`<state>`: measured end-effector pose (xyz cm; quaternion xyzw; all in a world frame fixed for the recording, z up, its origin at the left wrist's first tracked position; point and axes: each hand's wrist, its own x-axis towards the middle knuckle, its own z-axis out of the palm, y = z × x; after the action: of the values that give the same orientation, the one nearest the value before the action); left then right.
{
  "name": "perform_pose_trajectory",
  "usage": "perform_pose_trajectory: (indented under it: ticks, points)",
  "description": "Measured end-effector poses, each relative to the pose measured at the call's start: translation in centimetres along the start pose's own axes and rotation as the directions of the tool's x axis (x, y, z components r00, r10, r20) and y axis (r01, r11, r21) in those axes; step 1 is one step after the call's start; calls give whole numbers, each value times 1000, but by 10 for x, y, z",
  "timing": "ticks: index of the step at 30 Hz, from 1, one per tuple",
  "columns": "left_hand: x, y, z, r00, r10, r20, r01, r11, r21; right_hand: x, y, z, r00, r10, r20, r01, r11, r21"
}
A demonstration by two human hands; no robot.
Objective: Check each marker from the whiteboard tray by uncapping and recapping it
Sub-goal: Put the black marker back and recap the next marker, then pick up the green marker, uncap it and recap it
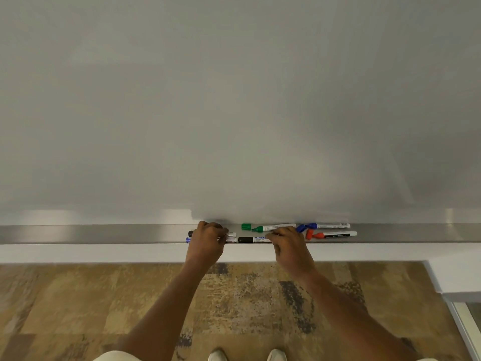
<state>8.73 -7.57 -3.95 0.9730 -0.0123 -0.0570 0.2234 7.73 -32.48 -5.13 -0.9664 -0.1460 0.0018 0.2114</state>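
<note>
1. Fingers [221,231] of the left hand [208,243] curl down onto two markers at the left of the tray; they seem to pinch them, but I cannot tell for sure. The right hand [289,246] has bent fingers that touch the end of a black marker [251,239]; I cannot tell if it grips.
2. Big, smooth and pale grey, the whiteboard [234,100] fills the top.
3. Below lies the floor [78,303], brown and blotchy, with two light shoes [247,355] at the bottom edge.
4. Long, flat and shiny, the metal tray [104,233] runs under the board.
5. On the tray's right lie three markers with caps off: green [273,227], blue [325,225] and red [335,234]. Each cap sits just beside its tip.
6. Under the left hand, a black end [190,233] and a blue end [188,240] poke out; the hand hides the rest.
</note>
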Motion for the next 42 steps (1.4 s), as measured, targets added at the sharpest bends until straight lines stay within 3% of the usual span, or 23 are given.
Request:
perform_pose_trajectory:
  ticks: [23, 27, 30, 34, 42]
  points:
    - [1, 4, 0, 999, -11, -37, 8, 998, -60, -2, 2, -9, 1000, -25, -18, 25, 1000, 4]
    - [8, 17, -3, 994, 105, -10, -105, 994, 3, 4, 9, -18, 997, -18, -74, 13, 998, -63]
    - [16, 34, -2, 983, 167, 80, -173, 982, 78, 11, 13, -24, 999, -12, -31, 7, 985, -175]
    - [23, 51, 3, 978, 160, 136, -183, 967, 178, 14, 16, -25, 998, -10, 58, 26, 960, -280]
    - [30, 55, 8, 980, 122, 157, -160, 952, 260, 13, 18, -29, 994, 13, 109, 24, 943, -333]
